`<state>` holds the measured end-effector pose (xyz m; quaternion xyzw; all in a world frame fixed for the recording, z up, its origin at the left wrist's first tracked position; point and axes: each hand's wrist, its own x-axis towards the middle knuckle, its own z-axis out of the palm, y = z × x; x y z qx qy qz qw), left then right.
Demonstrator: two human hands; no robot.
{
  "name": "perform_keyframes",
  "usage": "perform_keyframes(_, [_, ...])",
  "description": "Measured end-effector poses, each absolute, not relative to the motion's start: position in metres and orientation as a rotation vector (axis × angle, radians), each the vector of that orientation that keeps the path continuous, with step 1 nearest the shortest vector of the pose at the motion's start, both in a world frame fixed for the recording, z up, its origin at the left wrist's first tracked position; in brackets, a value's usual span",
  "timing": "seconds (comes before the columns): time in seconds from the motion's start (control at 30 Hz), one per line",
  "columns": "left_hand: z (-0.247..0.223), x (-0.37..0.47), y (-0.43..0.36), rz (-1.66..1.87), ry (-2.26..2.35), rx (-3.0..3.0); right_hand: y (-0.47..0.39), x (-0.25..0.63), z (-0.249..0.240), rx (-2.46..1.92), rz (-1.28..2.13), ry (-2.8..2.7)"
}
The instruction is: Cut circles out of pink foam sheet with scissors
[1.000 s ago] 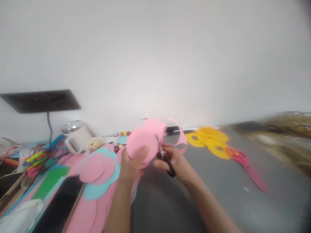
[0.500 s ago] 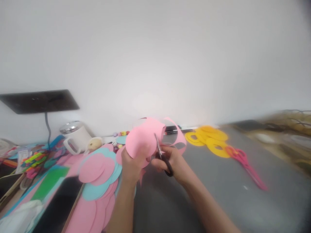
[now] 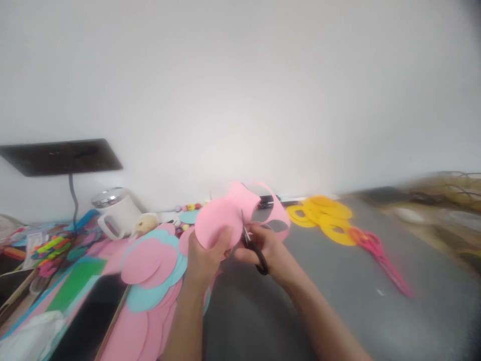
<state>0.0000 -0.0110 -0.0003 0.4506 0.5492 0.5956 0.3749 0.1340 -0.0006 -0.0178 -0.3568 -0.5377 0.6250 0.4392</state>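
Observation:
My left hand [image 3: 208, 253] pinches a sheet of pink paper [image 3: 218, 218] with a rounded edge, thumb on top, raised above the dark grey table. In my right hand [image 3: 268, 250] is a pair of black-handled scissors [image 3: 259, 258], blades pointing up and away at the right edge of the paper's round part. A curling pink offcut [image 3: 281, 213] hangs to the right, behind that hand. Pink and light-blue paper circles [image 3: 150, 260] lie overlapped just left of my left forearm.
Yellow paper rings and discs [image 3: 325, 215] lie at the back right, touching pink scissors [image 3: 383, 258]. To the left are a white mug [image 3: 118, 215], a black phone-like slab [image 3: 92, 316], colourful clutter and a dark panel [image 3: 62, 156]. A pale wall stands behind the table [image 3: 338, 301].
The pink paper has turned in my left hand, and its rounded part stands out more from the rest of the sheet. The scissors have shifted slightly along its edge.

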Motion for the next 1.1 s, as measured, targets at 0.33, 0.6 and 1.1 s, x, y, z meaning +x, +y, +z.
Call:
perform_keyframes(0.33, [0.004, 0.0008, -0.0136, 1.501, 1.417, 1.161, 0.0007, 0.1347, -0.0202, -0.941, 1.528, -1.38])
perform_keyframes(0.6, [0.0032, 0.0023, -0.0141, 1.564, 1.487, 1.093, 0.0, 0.1351, -0.0189, -0.96, 1.519, -1.389])
perform_keyframes(1.1, [-0.005, -0.0059, -0.0082, 1.56, 1.456, 1.151, -0.0002, 0.1335, -0.0191, -0.968, 1.524, -1.363])
